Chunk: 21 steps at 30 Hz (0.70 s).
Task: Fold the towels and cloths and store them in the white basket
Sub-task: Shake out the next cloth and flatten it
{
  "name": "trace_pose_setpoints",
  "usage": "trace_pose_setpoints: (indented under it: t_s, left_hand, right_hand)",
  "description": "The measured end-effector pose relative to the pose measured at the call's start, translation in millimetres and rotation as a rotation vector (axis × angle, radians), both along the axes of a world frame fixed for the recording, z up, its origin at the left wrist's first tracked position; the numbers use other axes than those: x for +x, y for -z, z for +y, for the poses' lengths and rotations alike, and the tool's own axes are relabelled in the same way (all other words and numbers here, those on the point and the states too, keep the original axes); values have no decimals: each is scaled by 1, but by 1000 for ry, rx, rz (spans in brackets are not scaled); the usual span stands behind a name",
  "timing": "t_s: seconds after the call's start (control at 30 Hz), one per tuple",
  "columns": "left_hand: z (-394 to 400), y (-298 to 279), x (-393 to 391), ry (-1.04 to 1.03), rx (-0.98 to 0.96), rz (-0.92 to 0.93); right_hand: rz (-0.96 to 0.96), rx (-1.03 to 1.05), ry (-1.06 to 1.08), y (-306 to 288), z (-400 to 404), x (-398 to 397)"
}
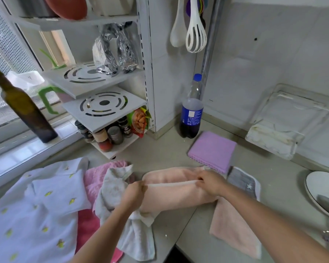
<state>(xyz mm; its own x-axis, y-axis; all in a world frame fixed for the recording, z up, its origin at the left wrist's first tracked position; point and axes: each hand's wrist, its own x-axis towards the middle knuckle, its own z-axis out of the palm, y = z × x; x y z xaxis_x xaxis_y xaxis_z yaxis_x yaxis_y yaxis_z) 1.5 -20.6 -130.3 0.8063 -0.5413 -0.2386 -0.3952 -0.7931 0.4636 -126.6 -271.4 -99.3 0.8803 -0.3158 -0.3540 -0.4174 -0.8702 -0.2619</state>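
A pale peach towel [171,194] lies partly folded across the counter's middle, one end hanging off toward the front right. My left hand [134,192] pinches its white-trimmed edge at the left end, and my right hand [209,182] pinches the same edge at the right. A folded lilac cloth [213,150] lies behind it. A grey cloth with a star [243,182] peeks out to the right. Left of my hands lie a crumpled white towel [112,188], a pink towel [97,175] and a white cloth with yellow prints [36,205]. No white basket is in view.
A cola bottle [191,111] stands behind the lilac cloth. A white shelf rack [103,105] holds spice jars at the back left, a dark glass bottle [25,109] stands on the window sill, and a white bowl [323,192] sits at the right edge. A clear tray [285,120] leans on the wall.
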Motion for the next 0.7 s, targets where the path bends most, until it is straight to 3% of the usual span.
trace_pose_setpoints:
  t_s: [0.17, 0.27, 0.47, 0.7]
  left_hand:
    - [-15, 5, 16, -130, -94, 32]
    - [-28, 16, 25, -214, -91, 63]
    - [-53, 34, 34, -389, -15, 60]
    - [-69, 45, 39, -339, 109, -36]
  right_hand:
    - [-188, -205, 81, 7, -5, 25]
    - [-240, -195, 82, 19, -15, 44]
    - [-140, -168, -30, 57, -30, 74]
    - [-71, -126, -71, 78, -39, 75]
